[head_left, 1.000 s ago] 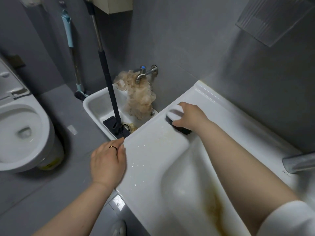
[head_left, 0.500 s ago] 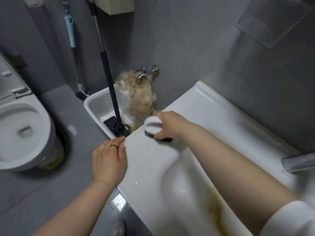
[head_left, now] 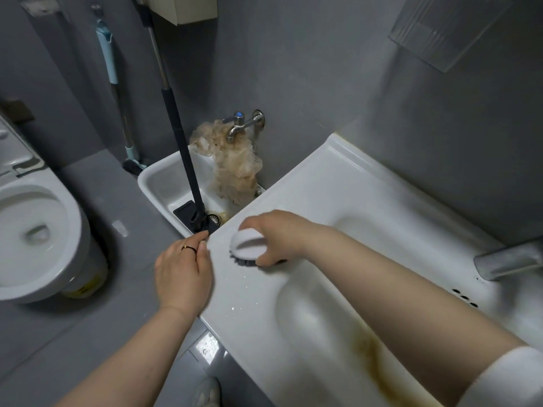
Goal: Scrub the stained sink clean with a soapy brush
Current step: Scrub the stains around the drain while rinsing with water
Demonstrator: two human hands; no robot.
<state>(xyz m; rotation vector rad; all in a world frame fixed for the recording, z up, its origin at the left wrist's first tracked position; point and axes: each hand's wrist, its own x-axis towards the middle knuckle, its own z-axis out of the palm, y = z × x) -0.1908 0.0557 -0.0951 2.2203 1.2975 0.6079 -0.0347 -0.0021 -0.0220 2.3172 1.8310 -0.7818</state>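
The right hand [head_left: 282, 233] wraps its grip over the white domed back of the scrub brush [head_left: 246, 248], dark bristles down on the sink [head_left: 352, 183] ledge beside the basin; it looks light, stiff and probably slippery when soapy. The left hand [head_left: 183, 274] lies spread on the sink's edge, and the basin holds only a brown stain [head_left: 373, 362].

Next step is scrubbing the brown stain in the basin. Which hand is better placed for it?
Right. The right hand already grips the brush on the sink deck beside the basin, above the brown stain. The left hand only braces the sink's corner.
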